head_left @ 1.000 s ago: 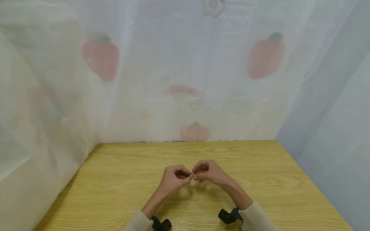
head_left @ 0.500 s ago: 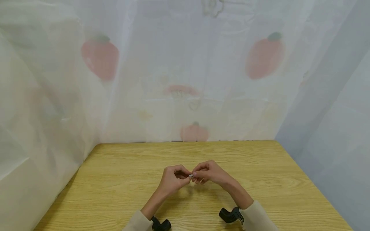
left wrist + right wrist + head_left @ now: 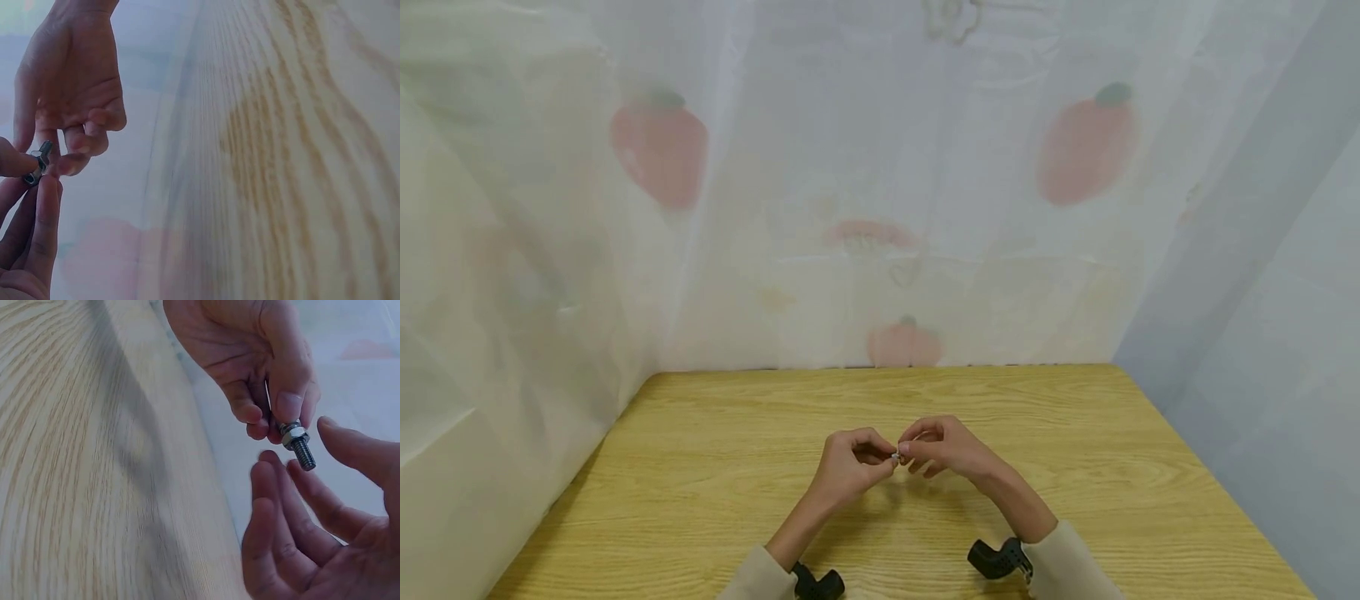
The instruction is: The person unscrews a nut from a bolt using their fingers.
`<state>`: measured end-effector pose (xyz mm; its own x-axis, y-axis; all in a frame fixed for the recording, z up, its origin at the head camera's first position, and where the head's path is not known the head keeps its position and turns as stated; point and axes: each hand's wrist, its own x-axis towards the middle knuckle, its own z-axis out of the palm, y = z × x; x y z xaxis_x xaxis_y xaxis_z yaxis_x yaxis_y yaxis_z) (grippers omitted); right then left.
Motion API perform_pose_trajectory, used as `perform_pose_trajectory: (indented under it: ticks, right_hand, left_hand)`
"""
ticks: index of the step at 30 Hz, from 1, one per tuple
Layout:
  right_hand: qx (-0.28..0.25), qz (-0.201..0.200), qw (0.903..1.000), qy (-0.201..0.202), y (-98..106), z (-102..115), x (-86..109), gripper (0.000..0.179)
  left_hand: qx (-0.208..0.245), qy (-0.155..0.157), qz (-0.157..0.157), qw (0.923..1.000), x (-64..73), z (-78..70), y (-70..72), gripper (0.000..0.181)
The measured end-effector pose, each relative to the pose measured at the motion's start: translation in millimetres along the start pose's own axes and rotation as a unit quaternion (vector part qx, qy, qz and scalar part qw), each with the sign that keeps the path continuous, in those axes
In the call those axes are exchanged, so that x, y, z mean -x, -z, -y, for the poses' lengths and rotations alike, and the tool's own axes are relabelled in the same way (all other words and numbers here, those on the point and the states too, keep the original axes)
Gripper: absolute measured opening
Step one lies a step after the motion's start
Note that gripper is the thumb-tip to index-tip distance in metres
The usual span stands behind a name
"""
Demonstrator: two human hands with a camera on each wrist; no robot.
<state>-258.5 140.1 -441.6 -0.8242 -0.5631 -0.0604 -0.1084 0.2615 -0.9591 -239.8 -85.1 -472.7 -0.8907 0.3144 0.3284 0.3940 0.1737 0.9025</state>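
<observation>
Left hand point(image 3: 846, 470) pinching threaded metal bolt point(image 3: 304, 454), hexagonal nut point(image 3: 295, 437) around it; right hand point(image 3: 951, 451) parted beside, wood-grain table point(image 3: 737, 417)

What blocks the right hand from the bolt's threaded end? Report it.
Nothing visible: in the right wrist view, the threaded end of the bolt juts clear of the left hand, with open space toward the right hand.

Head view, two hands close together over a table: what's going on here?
A person's left hand pinches a small metal bolt above the wood-grain table. A nut sits on the bolt, whose threaded end sticks out past it. The right hand is close by that end, thumb and fingers apart, and does not grip the bolt.
</observation>
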Motion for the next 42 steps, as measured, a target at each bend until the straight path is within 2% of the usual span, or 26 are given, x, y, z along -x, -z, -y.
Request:
perform_pose_trajectory:
  ticks: [8, 20, 27, 31, 36, 42]
  right_hand:
    - [-0.014, 0.021, 0.9996, -0.014, 1.3, 0.6, 0.1, 0.030]
    - [-0.016, 0.015, 0.9995, 0.021, -0.4, 0.0, 1.2, 0.020]
    - [-0.035, 0.013, 0.9990, -0.026, -0.3, 0.4, 0.1, 0.029]
    - [-0.035, 0.012, 0.9986, -0.037, 0.1, 0.6, -0.6, 0.030]
    - [-0.025, 0.012, 0.9994, -0.019, 1.0, 0.7, 0.2, 0.026]
    - [-0.013, 0.018, 0.9993, 0.029, 1.3, 1.3, 1.2, 0.023]
  left_hand:
    - [-0.001, 0.000, 0.003, 1.0000, 0.5, -0.5, 0.0, 0.007]
    - [-0.003, 0.001, 0.002, 1.0000, 1.3, -0.6, -0.8, 0.005]
    - [-0.005, 0.006, -0.005, 1.0000, 0.8, 0.9, -1.4, 0.005]
    - [-0.005, 0.006, -0.005, 1.0000, 0.8, 2.7, -1.7, 0.006]
    - [-0.009, -0.002, -0.001, 1.0000, 1.0, 1.4, -1.4, 0.005]
    - [-0.010, -0.009, -0.002, 0.9999, 0.5, 0.9, -1.7, 0.007]
